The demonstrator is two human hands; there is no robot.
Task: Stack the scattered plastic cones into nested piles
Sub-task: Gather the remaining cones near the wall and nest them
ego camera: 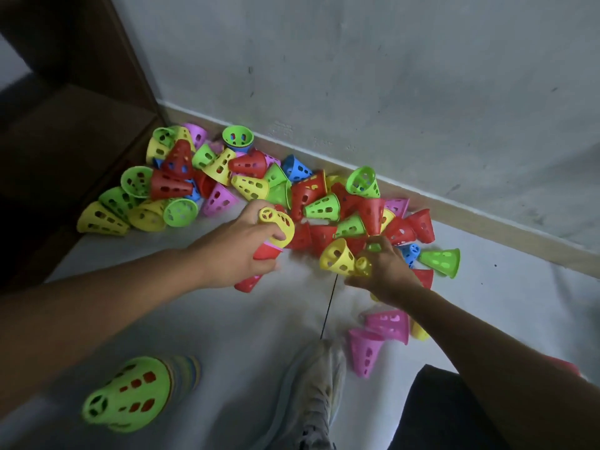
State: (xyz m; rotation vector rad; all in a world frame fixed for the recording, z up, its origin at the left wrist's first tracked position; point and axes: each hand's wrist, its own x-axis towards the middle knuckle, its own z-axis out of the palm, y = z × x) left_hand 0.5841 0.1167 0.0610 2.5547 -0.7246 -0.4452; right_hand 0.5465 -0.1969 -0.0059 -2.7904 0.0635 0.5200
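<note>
Shoe (311,394) and pink cones (380,336) beside forearm.

The left hand (238,246) grips a nested stack topped by a yellow cone (278,222). The right hand (388,271) touches cones beside the scattered pile (259,183).

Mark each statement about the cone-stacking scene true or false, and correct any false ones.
1. The left hand holds a small stack topped by a yellow cone. True.
2. The nested pile at lower left has a blue cone on top. False: its top cone is green.
3. The loose cones lie beside the wall. True.
4. Two pink cones lie near the shoe. True.
5. The right hand rests flat on the bare floor. False: it is reaching among the cones.
</note>
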